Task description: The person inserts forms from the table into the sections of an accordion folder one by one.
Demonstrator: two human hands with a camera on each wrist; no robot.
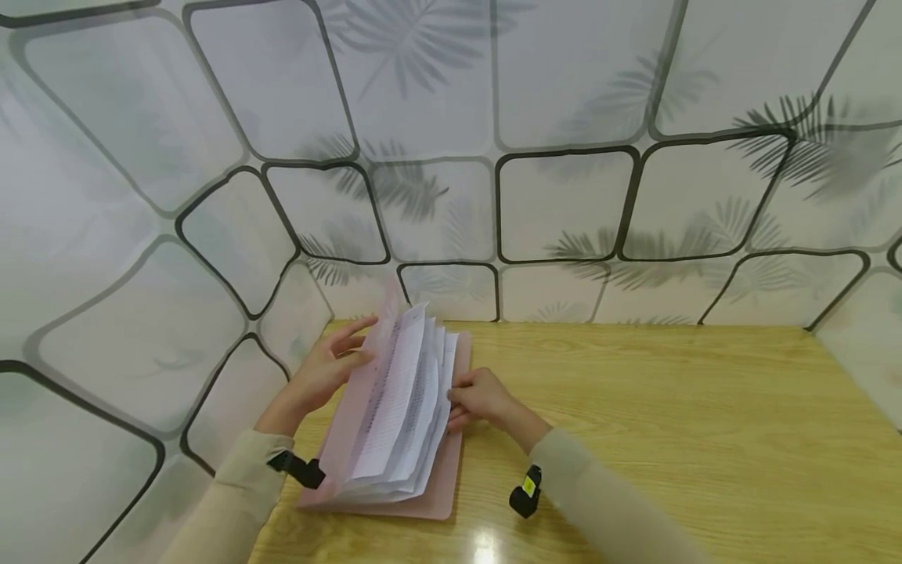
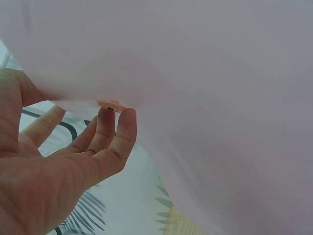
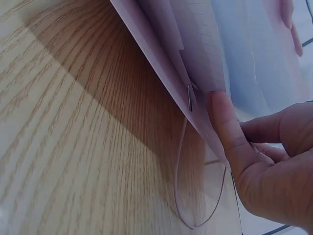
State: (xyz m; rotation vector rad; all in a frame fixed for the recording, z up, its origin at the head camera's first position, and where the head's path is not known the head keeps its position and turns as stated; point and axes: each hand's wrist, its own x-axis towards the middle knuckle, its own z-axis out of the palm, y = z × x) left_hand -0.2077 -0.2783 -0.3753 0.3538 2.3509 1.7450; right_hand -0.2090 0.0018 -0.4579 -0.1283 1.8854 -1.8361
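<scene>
A pink file folder (image 1: 444, 489) lies part open on the wooden table, with a stack of printed papers (image 1: 398, 415) fanned inside it. My left hand (image 1: 324, 372) holds the raised translucent front cover (image 1: 350, 427) at its left side. In the left wrist view, its fingertips touch a small round button (image 2: 112, 106) on that cover. At the stack's right edge, my right hand (image 1: 485, 398) pinches some of the papers between thumb and fingers. How many sheets it grips cannot be seen. A thin looped string (image 3: 177, 171) hangs from the folder's edge in the right wrist view.
The wooden table (image 1: 655, 415) extends to the right of the folder. A patterned wall covering (image 1: 564, 204) with leaves and dark outlines rises behind the table and along the left. Black wrist cameras sit on both sleeves.
</scene>
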